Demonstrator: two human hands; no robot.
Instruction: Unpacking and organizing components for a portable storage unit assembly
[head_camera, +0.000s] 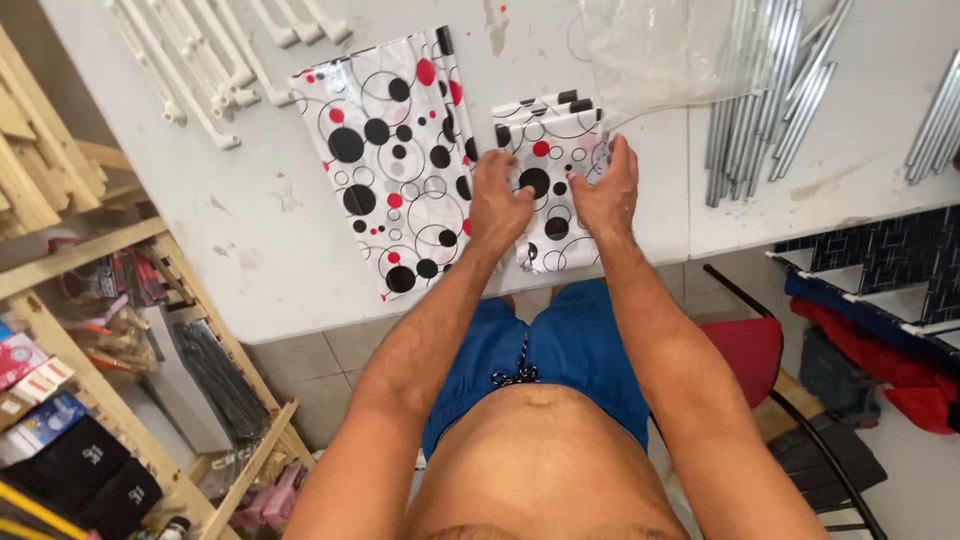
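Both hands lie flat, fingers spread, on the small folded dotted sheet (548, 180) at the near edge of the white bench (250, 230): left hand (498, 205) on its left part, right hand (606, 195) on its right. Just left of this sheet lies a larger dotted sheet (390, 160); grey metal rods (765, 100) lie to its right.

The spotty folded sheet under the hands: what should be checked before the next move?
1. Both hands on it: left hand and right hand press flat on the small folded white plastic sheet with black and red circles. Ok.
2. Sheet fully on the white table: its near end reaches the table edge. Cannot tell.
3. Apart from the larger folded sheet of the same pattern: a narrow gap shows. Ok.
4. Clear plastic bag off the small sheet: its edge lies right by the far corner. Cannot tell.
5. Grey metal rods out of the way: they lie to the right. Ok.
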